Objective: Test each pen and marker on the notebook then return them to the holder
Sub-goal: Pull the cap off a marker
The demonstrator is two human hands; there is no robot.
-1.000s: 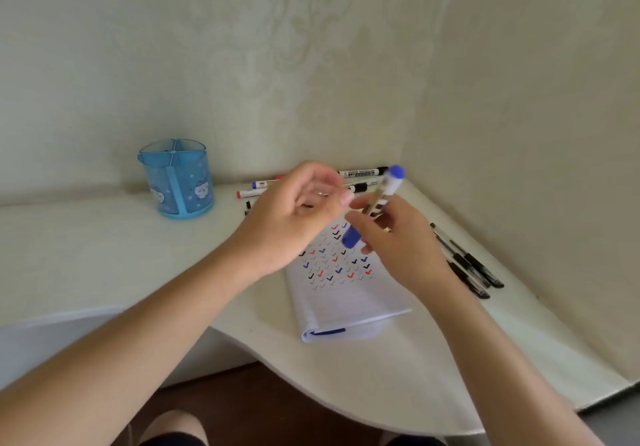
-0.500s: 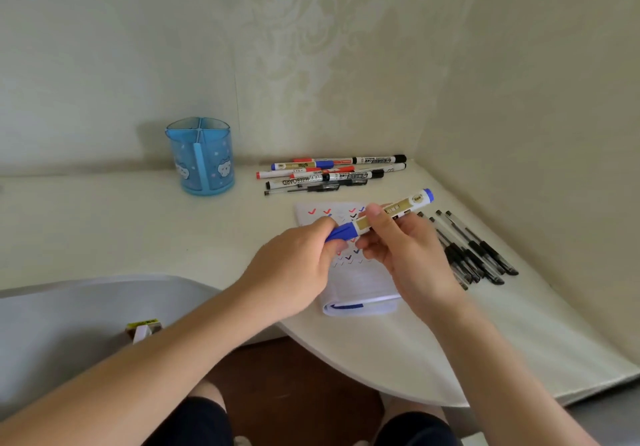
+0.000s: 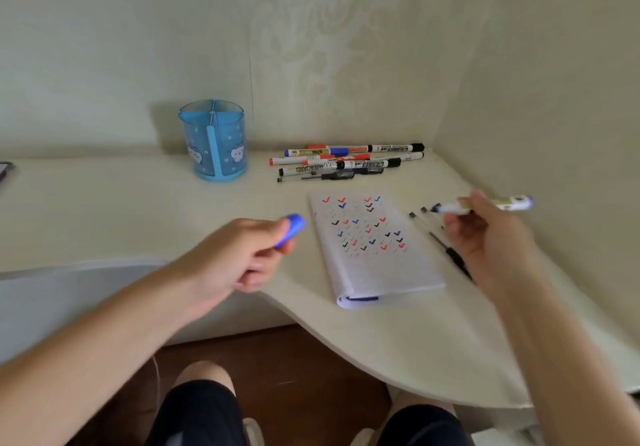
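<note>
I'm watching the left hand pinching the blue cap left of the notebook, while the right hand is gripping the uncapped marker in the air, just right of it.

Blue see-through holder with little cartoon faces stands upright near the back edge of the desk, split into 3 sections. A bunch of whiteboard markers with red, blue and black caps lie side by side along the back edge toward the back right corner. The notebook lies flat by the curved front edge, its lined page full of ticks in 3 colours. Black pens lie just right of it, partly hidden. The uncapped blue marker is in the right hand, tip pointing left, and its cap is pinched in the left hand.
</note>
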